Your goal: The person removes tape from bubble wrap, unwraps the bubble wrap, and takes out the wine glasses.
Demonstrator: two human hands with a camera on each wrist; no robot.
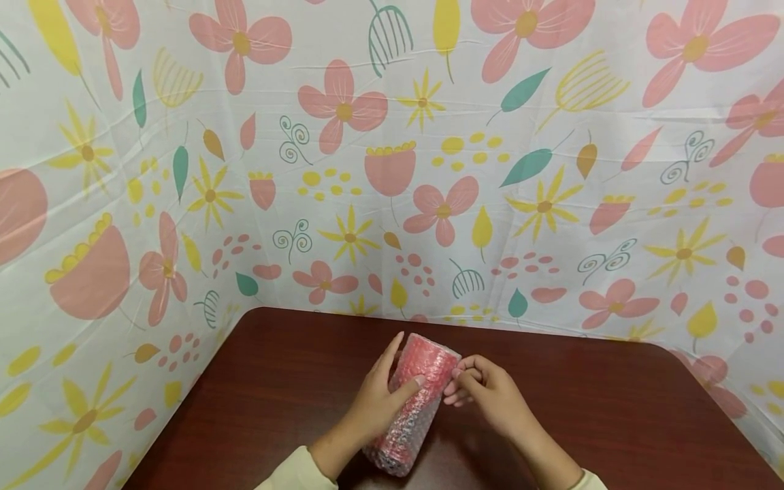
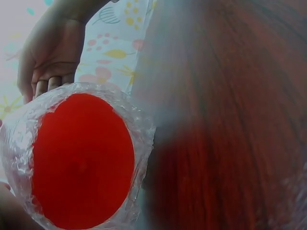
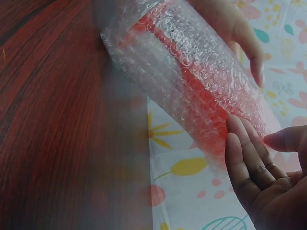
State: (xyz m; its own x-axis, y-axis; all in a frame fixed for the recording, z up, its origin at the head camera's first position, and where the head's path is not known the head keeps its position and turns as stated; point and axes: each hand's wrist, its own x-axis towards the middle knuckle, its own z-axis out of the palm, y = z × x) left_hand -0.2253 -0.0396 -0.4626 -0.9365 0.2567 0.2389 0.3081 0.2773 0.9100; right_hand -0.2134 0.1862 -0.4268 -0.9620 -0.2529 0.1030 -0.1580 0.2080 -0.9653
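Red cylinder in clear bubble wrap [image 1: 415, 412] tilted over dark reddish-brown wooden desk [image 1: 275, 401], upper end toward far edge. Left hand [image 1: 380, 403] grip wraps its side; right hand [image 1: 486, 393] grip bent at wrap, pinch unclear. Best: brace left, work wrap edge evenly, don't crush.

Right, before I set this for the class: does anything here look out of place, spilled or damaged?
No spill or damage stands out. One slight oddity: in the left wrist view, the red cylinder's round end looks bare, while bubble wrap covers its sides.
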